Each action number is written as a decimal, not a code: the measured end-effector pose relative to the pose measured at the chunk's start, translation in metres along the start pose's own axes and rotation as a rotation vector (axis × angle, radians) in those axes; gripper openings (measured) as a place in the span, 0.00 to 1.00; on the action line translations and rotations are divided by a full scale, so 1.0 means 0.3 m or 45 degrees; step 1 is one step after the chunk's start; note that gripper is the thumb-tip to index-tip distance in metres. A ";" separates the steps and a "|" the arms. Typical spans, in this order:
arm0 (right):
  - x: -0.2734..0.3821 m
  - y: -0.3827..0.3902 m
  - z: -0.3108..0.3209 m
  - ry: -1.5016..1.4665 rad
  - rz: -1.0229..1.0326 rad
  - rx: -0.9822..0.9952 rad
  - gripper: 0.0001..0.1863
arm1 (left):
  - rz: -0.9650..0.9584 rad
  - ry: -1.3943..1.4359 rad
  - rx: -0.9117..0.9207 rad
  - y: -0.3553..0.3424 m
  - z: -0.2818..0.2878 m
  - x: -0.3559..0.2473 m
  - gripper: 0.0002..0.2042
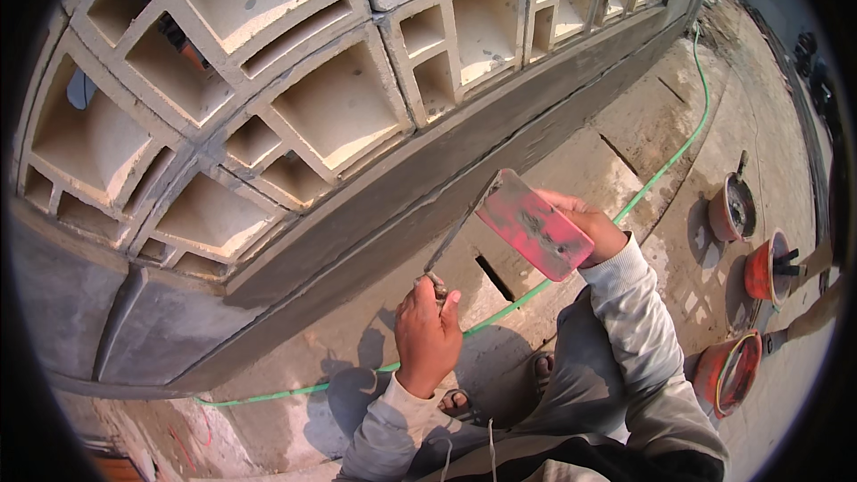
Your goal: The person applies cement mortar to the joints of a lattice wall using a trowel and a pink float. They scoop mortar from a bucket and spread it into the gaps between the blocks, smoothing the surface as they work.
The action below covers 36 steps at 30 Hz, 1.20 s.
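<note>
My left hand is closed around the handle of a narrow metal trowel, its thin blade slanting up and to the right. In my right hand is a pink rectangular plastering float, tilted, with grey mortar smeared across its face. The trowel's tip meets the float's upper left corner, or comes very close to it. The fingers of my right hand are partly hidden behind the float. Both tools are held in the air in front of a grey plastered wall base.
Above the base runs a wall of pale openwork concrete blocks. A green hose crosses the concrete paving, passing behind my arms. Narrow slots cut the paving. To the right stand a mortar bucket, an orange bucket and another orange bucket.
</note>
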State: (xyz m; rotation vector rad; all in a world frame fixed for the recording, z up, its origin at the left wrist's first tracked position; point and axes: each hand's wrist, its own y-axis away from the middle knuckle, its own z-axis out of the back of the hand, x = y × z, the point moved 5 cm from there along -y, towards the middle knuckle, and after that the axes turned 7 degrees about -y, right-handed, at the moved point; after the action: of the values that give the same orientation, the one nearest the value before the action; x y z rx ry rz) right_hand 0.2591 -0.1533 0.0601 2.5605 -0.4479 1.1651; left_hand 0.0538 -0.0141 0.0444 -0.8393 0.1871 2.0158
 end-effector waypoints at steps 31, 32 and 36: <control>-0.008 0.011 0.000 0.048 -0.070 0.054 0.27 | -0.001 -0.534 -0.166 -0.026 0.006 -0.001 0.12; -0.008 0.012 0.004 -0.035 -0.042 0.109 0.27 | 0.014 -0.572 -0.155 -0.037 0.007 0.007 0.12; -0.041 0.029 0.032 -0.177 0.031 0.269 0.29 | 0.175 -0.373 -0.022 -0.012 -0.043 0.067 0.12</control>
State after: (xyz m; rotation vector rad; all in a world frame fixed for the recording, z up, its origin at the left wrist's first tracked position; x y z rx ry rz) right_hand 0.2543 -0.1631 0.0458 2.8381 -0.4067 1.1000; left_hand 0.0561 -0.0037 0.0227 -0.5442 0.0614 2.2450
